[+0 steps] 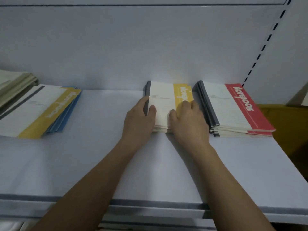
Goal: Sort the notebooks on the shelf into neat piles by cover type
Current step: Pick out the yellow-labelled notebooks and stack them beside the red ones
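Both hands rest on the middle pile of yellow-banded notebooks (164, 104), which lies on a pale, flat shelf (100, 164) against a plain pale back panel (116, 47); the left hand (140, 116) grips the pile's left edge, thumb over the top cover and fingers curled round the dark spine; the right hand (187, 119) lies on the top cover's right part with fingers bent, thumb on the white area, though whether it pinches anything I cannot tell. Just beside the right hand, on its outer side, sits a squared pile of red-banded notebooks (240, 109), close to the yellow pile but apart from it. Well apart from the left hand, on its outer side, lies a looser heap: a yellow-banded notebook (38, 112) on top of fanned blue-covered notebooks (66, 114), with a greyish stack (15, 84) behind them at the frame's edge. Beyond the red pile a slotted upright (266, 42) runs up the back panel; the shelf's front lip (150, 207) shows grey strips below the forearms; the light is dim and bluish.
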